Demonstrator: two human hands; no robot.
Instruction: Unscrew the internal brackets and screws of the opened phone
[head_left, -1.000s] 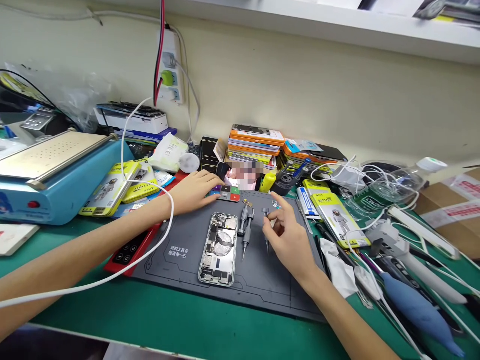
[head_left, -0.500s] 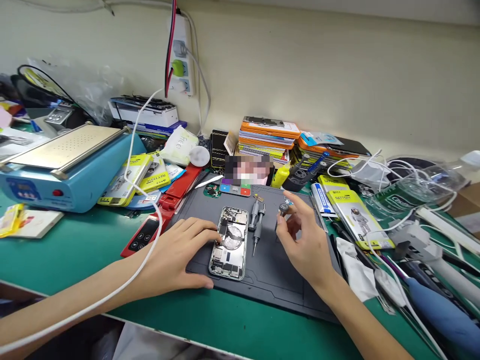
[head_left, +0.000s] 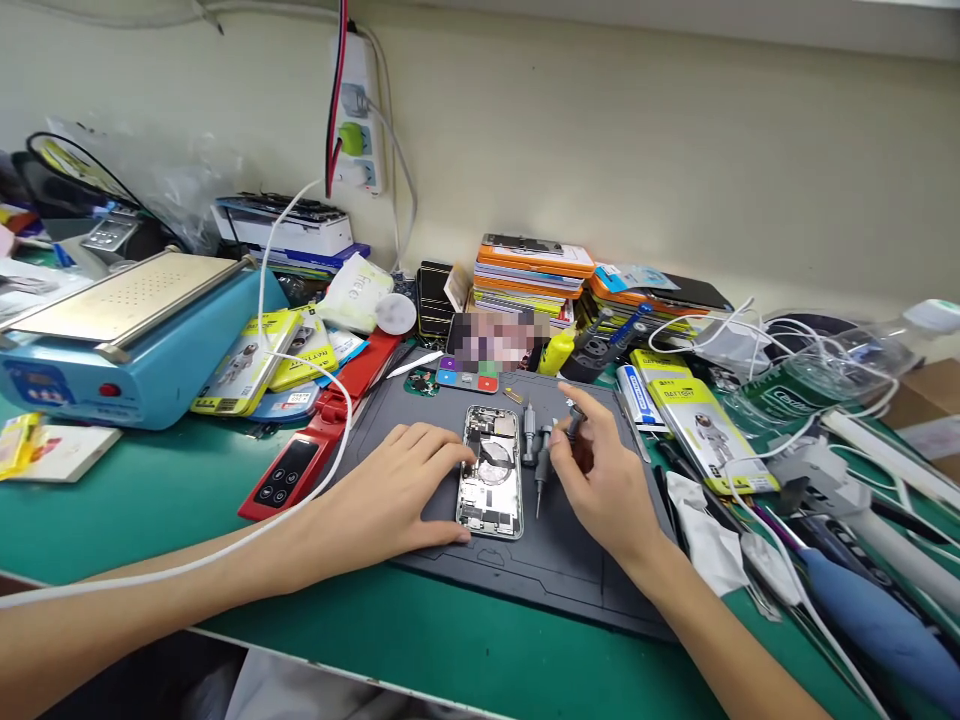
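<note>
An opened smartphone (head_left: 506, 497) lies on the dark grey work mat (head_left: 555, 575), its inner parts and a round silver coil facing up. My left hand (head_left: 401, 485) rests at its left side, thumb spread from the fingers. The index fingertip touches the left edge, and the thumb tip is by the lower left corner. In my right hand (head_left: 604, 480), thumb and fingers pinch a screwdriver (head_left: 575, 412) by its dark top; the hand hides its lower part. Two grey screwdrivers, one of them a thin-tipped screwdriver (head_left: 541, 480), lie between phone and right hand.
A small green circuit board (head_left: 421, 383) and a coloured tray (head_left: 457, 378) sit at the mat's far edge. Left are a red device (head_left: 289, 475) and a blue heating plate machine (head_left: 150, 370). Battery packs (head_left: 709, 435) and tools crowd the right. A white cable (head_left: 349, 400) crosses my left forearm.
The phone has slid right across the mat together with my left hand. The two lying screwdrivers have shifted right too, closer to my right hand, which has kept its pinch on the screwdriver.
</note>
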